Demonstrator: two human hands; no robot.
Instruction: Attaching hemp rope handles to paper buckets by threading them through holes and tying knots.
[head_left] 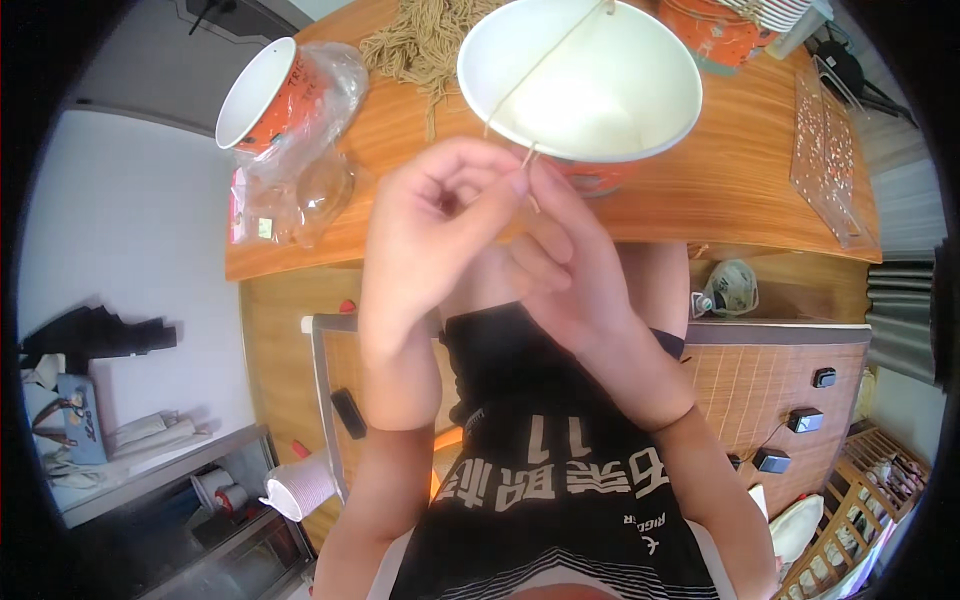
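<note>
A large paper bucket (600,90), white inside and orange outside, stands on the wooden table in front of me. A thin tan cord (562,44) runs from its far rim across the opening to the near rim. Just over the near rim, my left hand (440,215) pinches the cord between thumb and forefinger. My right hand (575,235) is closed on the cord beside it, fingertips touching those of the left, its other fingers curled. A short end of cord hangs below the fingertips. Whether it is knotted there, I cannot tell.
A heap of tan cords (425,45) lies behind the bucket. Left is another orange bucket (262,95) in clear plastic wrap. More stacked orange buckets (715,35) stand at the back right, near a speckled clear sheet (825,155). The table's (300,262) front edge is close to my lap.
</note>
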